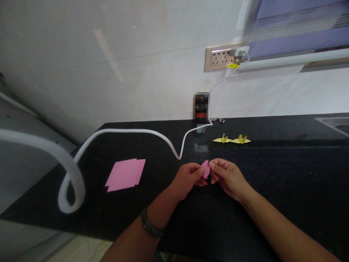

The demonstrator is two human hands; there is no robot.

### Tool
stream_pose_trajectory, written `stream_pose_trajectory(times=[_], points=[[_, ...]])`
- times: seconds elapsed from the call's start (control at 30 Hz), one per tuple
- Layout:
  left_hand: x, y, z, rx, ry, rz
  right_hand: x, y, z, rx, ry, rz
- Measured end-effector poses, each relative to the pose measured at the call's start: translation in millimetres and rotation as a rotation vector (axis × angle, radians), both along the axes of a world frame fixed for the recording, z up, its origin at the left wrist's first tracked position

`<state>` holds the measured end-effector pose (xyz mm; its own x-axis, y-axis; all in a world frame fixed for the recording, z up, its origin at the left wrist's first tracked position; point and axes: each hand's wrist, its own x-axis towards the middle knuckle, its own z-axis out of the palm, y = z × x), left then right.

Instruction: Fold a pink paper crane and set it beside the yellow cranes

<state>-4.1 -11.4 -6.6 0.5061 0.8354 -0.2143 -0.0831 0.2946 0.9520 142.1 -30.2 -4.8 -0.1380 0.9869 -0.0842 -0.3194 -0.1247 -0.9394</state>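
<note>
Between my two hands, above the black counter (pixel 163 145), is a small piece of folded pink paper (pixel 205 169) with pointed tips at its top. My left hand (pixel 188 178) pinches it from the left between thumb and fingers. From the other side my right hand (pixel 227 177) grips its right edge with thumb and forefinger. Fingers cover part of the folds. Left of my hands lie flat pink paper squares (pixel 124 174), slightly fanned. Two yellow folded paper shapes (pixel 231 140) with upright points sit side by side beyond my right hand.
A white cable (pixel 131 130) loops across the left and middle of the counter. Against the tiled wall leans a phone-like device (pixel 201 107) with a blurred screen. Above it is a socket panel (pixel 220 57) with a plugged-in charger (pixel 241 51). A sink edge (pixel 331 122) shows at right.
</note>
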Motion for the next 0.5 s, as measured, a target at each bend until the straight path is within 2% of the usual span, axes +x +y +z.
stream_pose_trajectory(times=[0.13,0.3,0.5], points=[[-0.6,0.4,-2.3,-0.09,-0.05,-0.029,1.0,0.0,-0.2,0.063,-0.092,0.009],[-0.7,1.1,-2.9,-0.119,-0.082,0.018,2.6,0.9,-0.3,0.177,-0.257,0.049],[-1.2,2.3,-3.4,-0.179,-0.124,0.012,3.2,1.3,-0.4,0.19,-0.285,0.097]])
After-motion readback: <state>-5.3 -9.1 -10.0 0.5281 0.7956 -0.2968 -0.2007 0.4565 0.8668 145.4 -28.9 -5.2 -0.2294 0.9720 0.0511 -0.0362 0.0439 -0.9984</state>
